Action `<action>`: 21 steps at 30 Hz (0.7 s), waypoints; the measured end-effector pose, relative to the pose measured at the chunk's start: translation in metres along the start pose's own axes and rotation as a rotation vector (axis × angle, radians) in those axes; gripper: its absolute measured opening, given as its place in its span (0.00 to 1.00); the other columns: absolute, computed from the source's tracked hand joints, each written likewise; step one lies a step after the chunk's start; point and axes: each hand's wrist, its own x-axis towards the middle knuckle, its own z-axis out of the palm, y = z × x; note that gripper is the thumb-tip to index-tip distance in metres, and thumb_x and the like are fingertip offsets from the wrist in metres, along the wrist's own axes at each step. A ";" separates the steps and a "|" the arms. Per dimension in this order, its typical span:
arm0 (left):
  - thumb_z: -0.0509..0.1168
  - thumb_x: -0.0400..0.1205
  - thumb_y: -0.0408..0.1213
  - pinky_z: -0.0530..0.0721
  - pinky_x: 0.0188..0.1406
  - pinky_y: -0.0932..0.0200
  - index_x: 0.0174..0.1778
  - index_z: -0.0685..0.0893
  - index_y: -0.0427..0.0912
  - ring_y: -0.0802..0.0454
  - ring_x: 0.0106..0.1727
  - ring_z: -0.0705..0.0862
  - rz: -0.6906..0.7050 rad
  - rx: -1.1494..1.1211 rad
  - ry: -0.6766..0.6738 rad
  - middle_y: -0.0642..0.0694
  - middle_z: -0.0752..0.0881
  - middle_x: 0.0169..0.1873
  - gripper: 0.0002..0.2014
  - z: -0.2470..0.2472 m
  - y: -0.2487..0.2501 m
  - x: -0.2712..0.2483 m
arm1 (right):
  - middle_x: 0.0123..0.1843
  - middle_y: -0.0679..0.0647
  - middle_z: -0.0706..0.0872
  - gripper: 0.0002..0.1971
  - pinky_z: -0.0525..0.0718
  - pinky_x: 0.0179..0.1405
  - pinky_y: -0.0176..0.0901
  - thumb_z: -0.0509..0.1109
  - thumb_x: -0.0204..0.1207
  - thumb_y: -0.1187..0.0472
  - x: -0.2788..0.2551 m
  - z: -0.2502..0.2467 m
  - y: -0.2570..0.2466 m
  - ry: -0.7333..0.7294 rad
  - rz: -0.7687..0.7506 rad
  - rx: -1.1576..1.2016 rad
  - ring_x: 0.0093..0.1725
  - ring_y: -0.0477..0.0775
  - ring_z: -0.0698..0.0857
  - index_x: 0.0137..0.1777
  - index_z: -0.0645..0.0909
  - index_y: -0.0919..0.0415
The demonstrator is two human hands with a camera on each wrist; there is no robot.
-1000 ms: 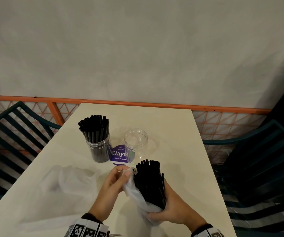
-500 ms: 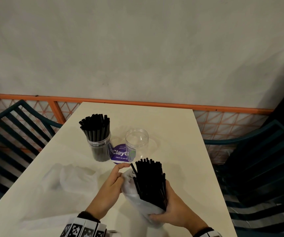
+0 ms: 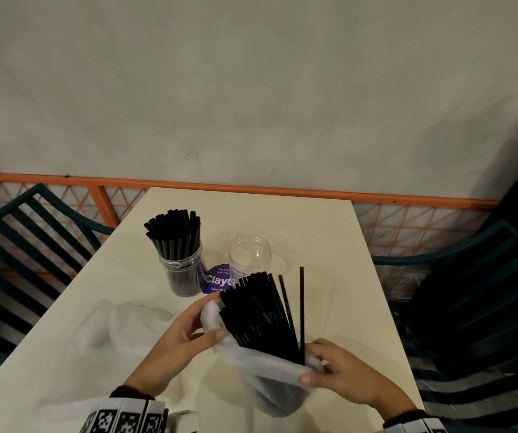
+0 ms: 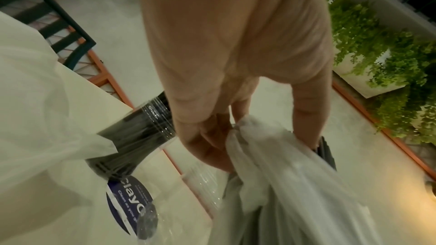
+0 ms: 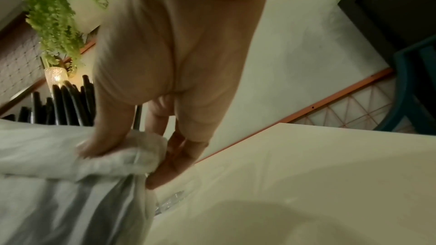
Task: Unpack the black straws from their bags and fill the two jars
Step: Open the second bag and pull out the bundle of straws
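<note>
A bundle of black straws [image 3: 259,310] stands in a translucent white bag [image 3: 270,378] held above the table's near edge; two straws fan out to the right. My left hand [image 3: 198,326] pinches the bag's left rim [image 4: 238,131] beside the straws. My right hand [image 3: 320,370] grips the bunched right rim [image 5: 127,154] low down. Behind, a clear jar [image 3: 184,270] holds many black straws, and an empty clear jar [image 3: 249,254] stands to its right.
An empty white bag [image 3: 126,323] lies crumpled on the cream table [image 3: 313,229] at the left. A purple round sticker [image 3: 217,281] sits between the jars. Dark green chairs [image 3: 485,307] flank the table; an orange railing [image 3: 251,184] runs behind it.
The bag's mouth has been pulled wider and lower, baring more of the straws; two straws now lean out to the right. My right hand moved from under the bundle to the bag's right rim.
</note>
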 end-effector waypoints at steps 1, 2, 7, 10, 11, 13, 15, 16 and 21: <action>0.74 0.65 0.41 0.82 0.51 0.70 0.66 0.75 0.58 0.66 0.62 0.82 -0.001 0.007 -0.005 0.66 0.84 0.59 0.32 -0.001 0.001 -0.001 | 0.54 0.51 0.76 0.13 0.78 0.53 0.30 0.69 0.76 0.55 -0.001 -0.002 0.001 0.022 -0.006 0.009 0.55 0.43 0.78 0.52 0.75 0.33; 0.75 0.64 0.41 0.83 0.49 0.70 0.66 0.74 0.58 0.65 0.61 0.82 -0.002 0.008 -0.009 0.66 0.84 0.60 0.33 -0.001 0.001 -0.001 | 0.56 0.53 0.77 0.14 0.76 0.54 0.28 0.66 0.79 0.57 -0.002 -0.003 0.001 0.043 -0.004 0.003 0.56 0.43 0.78 0.56 0.75 0.34; 0.78 0.65 0.31 0.86 0.43 0.68 0.65 0.78 0.51 0.54 0.52 0.88 -0.010 0.025 0.190 0.51 0.87 0.56 0.32 0.006 -0.005 0.004 | 0.62 0.51 0.77 0.18 0.71 0.55 0.19 0.57 0.84 0.60 0.002 0.002 -0.001 0.139 0.020 -0.090 0.62 0.44 0.77 0.73 0.71 0.51; 0.76 0.66 0.25 0.85 0.36 0.70 0.54 0.82 0.49 0.48 0.43 0.90 0.042 0.076 0.348 0.43 0.89 0.47 0.23 0.017 -0.007 0.008 | 0.59 0.45 0.79 0.17 0.72 0.47 0.15 0.60 0.82 0.57 0.006 0.008 -0.007 0.251 0.070 -0.098 0.59 0.42 0.78 0.71 0.74 0.52; 0.77 0.66 0.27 0.84 0.34 0.70 0.50 0.82 0.49 0.46 0.41 0.89 0.061 0.120 0.397 0.44 0.88 0.44 0.21 0.021 -0.007 0.008 | 0.55 0.44 0.81 0.15 0.73 0.43 0.15 0.61 0.81 0.56 0.008 0.010 -0.008 0.281 0.085 -0.093 0.54 0.41 0.79 0.67 0.76 0.50; 0.79 0.65 0.30 0.83 0.33 0.67 0.44 0.81 0.50 0.46 0.40 0.87 0.087 0.210 0.498 0.47 0.87 0.39 0.18 0.028 -0.008 0.009 | 0.43 0.45 0.82 0.07 0.75 0.33 0.21 0.64 0.79 0.56 0.012 0.015 -0.014 0.357 0.094 -0.082 0.39 0.40 0.80 0.56 0.77 0.47; 0.79 0.64 0.33 0.81 0.36 0.65 0.40 0.79 0.52 0.51 0.39 0.84 0.118 0.263 0.571 0.48 0.86 0.37 0.17 0.035 -0.008 0.009 | 0.34 0.47 0.80 0.04 0.75 0.28 0.27 0.67 0.77 0.60 0.017 0.020 -0.018 0.464 0.087 -0.042 0.30 0.42 0.76 0.45 0.74 0.50; 0.79 0.65 0.34 0.80 0.36 0.65 0.39 0.77 0.52 0.54 0.38 0.82 0.141 0.282 0.591 0.49 0.86 0.36 0.17 0.039 -0.007 0.009 | 0.32 0.48 0.78 0.07 0.75 0.28 0.28 0.67 0.76 0.62 0.019 0.021 -0.019 0.516 0.087 -0.016 0.29 0.43 0.75 0.41 0.72 0.51; 0.75 0.69 0.31 0.78 0.34 0.72 0.37 0.72 0.53 0.59 0.39 0.80 0.297 0.332 0.609 0.48 0.80 0.35 0.18 0.060 -0.004 0.010 | 0.32 0.51 0.80 0.05 0.80 0.30 0.32 0.68 0.74 0.67 0.028 0.030 -0.023 0.691 0.127 0.190 0.30 0.48 0.79 0.44 0.76 0.58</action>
